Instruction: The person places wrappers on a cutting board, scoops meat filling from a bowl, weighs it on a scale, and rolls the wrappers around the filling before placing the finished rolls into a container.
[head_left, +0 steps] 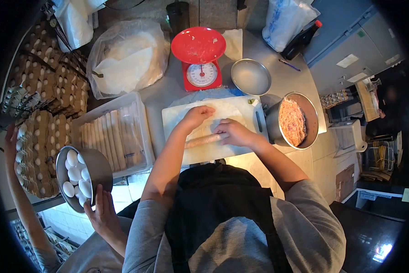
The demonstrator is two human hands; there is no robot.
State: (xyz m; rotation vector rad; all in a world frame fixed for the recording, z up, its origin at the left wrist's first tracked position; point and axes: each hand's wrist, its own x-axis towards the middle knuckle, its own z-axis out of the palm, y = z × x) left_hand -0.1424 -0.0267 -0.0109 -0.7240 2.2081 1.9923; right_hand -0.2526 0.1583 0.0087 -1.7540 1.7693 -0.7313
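Right hand (234, 132) on roll (200, 141) — covering part, left hand (198, 116) nearby

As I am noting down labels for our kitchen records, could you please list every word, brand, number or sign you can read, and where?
No text is legible.
Red kitchen scale: dial markings too small to read.
Plastic bag: bluish marks, possibly print, too blurred.
White papers on grey cabinet: any writing too small.
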